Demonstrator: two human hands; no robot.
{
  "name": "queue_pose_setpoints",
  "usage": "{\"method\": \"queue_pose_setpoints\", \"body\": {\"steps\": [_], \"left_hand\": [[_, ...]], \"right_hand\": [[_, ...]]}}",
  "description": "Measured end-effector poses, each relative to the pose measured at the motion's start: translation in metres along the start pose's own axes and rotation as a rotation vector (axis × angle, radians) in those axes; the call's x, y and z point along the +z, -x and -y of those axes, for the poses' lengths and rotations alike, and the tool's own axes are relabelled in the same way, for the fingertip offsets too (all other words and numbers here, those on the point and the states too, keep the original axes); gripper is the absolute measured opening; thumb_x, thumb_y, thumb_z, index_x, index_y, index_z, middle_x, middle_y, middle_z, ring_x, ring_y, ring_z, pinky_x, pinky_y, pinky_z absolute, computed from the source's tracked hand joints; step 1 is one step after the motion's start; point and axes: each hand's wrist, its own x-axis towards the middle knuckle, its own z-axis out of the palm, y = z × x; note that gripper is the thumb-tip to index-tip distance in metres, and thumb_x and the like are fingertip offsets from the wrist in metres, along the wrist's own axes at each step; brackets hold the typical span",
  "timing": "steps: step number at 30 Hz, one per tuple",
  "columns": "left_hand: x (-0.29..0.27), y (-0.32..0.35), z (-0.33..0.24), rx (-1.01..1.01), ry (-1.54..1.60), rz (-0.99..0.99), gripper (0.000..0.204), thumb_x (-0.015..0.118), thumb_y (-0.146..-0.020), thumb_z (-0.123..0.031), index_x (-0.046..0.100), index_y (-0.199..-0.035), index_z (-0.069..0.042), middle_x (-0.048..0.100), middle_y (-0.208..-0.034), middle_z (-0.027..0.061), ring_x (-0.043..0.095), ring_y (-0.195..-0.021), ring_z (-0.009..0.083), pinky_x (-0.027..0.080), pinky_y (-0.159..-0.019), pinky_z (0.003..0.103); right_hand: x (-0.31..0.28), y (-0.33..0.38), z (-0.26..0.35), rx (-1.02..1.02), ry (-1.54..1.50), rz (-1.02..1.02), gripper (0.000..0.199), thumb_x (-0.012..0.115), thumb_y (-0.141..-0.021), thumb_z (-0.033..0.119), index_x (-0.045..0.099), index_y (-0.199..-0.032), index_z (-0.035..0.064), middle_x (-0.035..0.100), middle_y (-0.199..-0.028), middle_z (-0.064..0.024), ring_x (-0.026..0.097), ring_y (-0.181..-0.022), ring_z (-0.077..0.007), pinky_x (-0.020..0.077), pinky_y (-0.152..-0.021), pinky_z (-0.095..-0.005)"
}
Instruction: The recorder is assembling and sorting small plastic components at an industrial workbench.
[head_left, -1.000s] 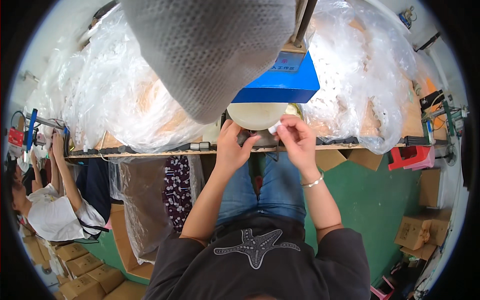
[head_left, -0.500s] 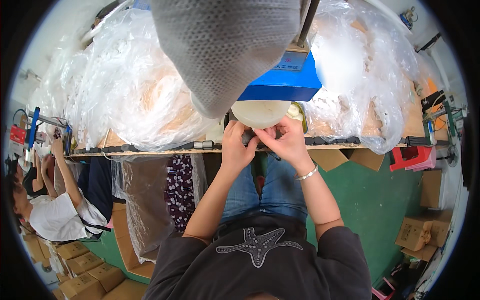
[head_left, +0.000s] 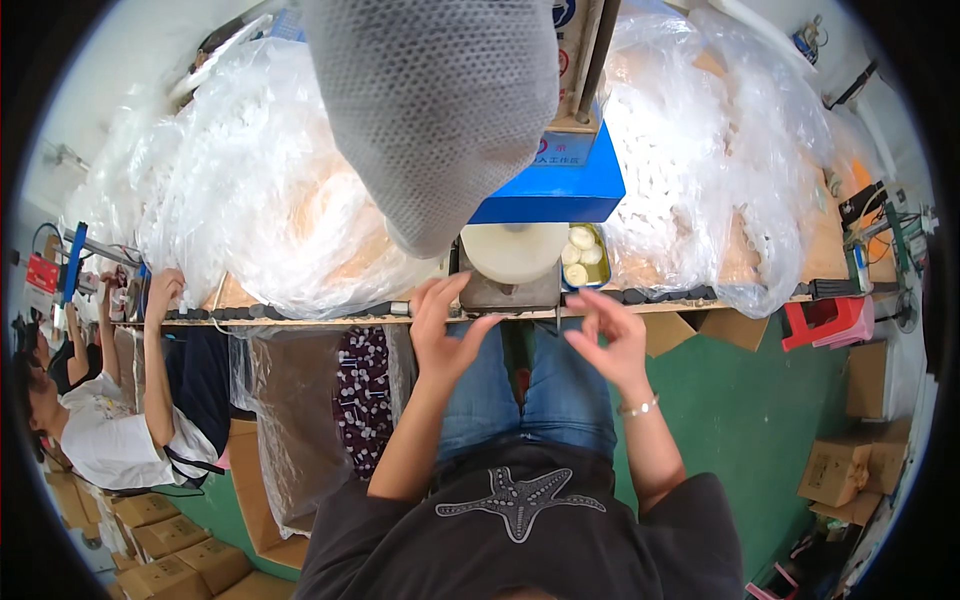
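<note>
My left hand is raised at the table's front edge, fingers spread and nothing in it. Across from it my right hand has its fingers bent but apart, slightly blurred, with no object seen in them. Between and beyond the hands is a bench machine with a blue box-shaped head and a round, milky-white pad beneath it. Under the pad lies a dark metal plate. Right of the pad, nearest my right hand, a small tray holds several round cream-coloured pieces.
Grey mesh cloth hangs in front of the machine. Clear plastic bags of white pieces cover the table on both sides. At the left sits a person in a white shirt. Red stools and cardboard boxes stand on the right.
Both hands have come away from beneath the white pad and moved apart, their fingers opening. The metal plate and small tray are now more visible. The person at left has moved an arm.
</note>
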Motion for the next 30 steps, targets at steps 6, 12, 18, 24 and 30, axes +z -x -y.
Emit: {"method": "queue_pose_setpoints", "body": {"steps": [6, 12, 18, 24, 30], "left_hand": [[-0.013, 0.027, 0.013, -0.098, -0.004, 0.032, 0.047, 0.081, -0.065, -0.006, 0.064, -0.109, -0.001, 0.066, -0.104, 0.0112, 0.056, -0.099, 0.0314, 0.045, -0.086, 0.039], [0.027, -0.005, -0.001, -0.007, -0.155, 0.115, 0.038, 0.076, -0.073, -0.014, 0.063, -0.107, -0.003, 0.064, -0.100, 0.0113, 0.055, -0.101, 0.0308, 0.039, -0.086, 0.040], [0.042, 0.000, 0.016, -0.073, 0.143, -0.008, 0.028, 0.075, -0.071, -0.012, 0.066, -0.096, -0.003, 0.064, -0.096, 0.0127, 0.060, -0.093, 0.0298, 0.043, -0.079, 0.039], [0.024, -0.019, 0.004, -0.130, 0.259, 0.037, 0.028, 0.073, -0.076, -0.009, 0.065, -0.102, -0.002, 0.065, -0.093, 0.0132, 0.061, -0.088, 0.0290, 0.045, -0.077, 0.036], [-0.084, 0.013, -0.004, -0.327, 0.150, 0.064, 0.030, 0.074, -0.075, -0.013, 0.066, -0.101, 0.000, 0.065, -0.085, 0.0133, 0.058, -0.071, 0.0321, 0.048, -0.068, 0.037]], "right_hand": [[-0.002, 0.057, -0.004, 0.157, -0.053, 0.013, 0.036, 0.070, -0.077, -0.007, 0.065, -0.113, -0.0003, 0.070, -0.099, -0.0096, 0.051, -0.064, -0.0034, 0.0435, -0.060, -0.0180], [0.025, 0.058, 0.001, 0.118, 0.012, 0.075, 0.029, 0.069, -0.078, -0.004, 0.068, -0.107, 0.0002, 0.071, -0.089, -0.0065, 0.052, -0.064, -0.0067, 0.0445, -0.061, -0.0212], [0.042, 0.068, -0.010, 0.158, 0.016, 0.176, 0.027, 0.069, -0.078, -0.002, 0.069, -0.104, 0.0008, 0.071, -0.087, -0.0045, 0.051, -0.064, -0.0069, 0.0436, -0.061, -0.0214], [0.059, 0.073, -0.028, 0.171, 0.002, 0.347, 0.026, 0.069, -0.078, -0.001, 0.069, -0.104, 0.0007, 0.071, -0.086, -0.0042, 0.052, -0.064, -0.0076, 0.0432, -0.061, -0.0217], [0.063, 0.078, -0.035, 0.157, 0.071, 0.413, 0.025, 0.069, -0.078, 0.000, 0.069, -0.103, 0.0010, 0.071, -0.085, -0.0042, 0.053, -0.064, -0.0090, 0.0441, -0.061, -0.0229]]}}
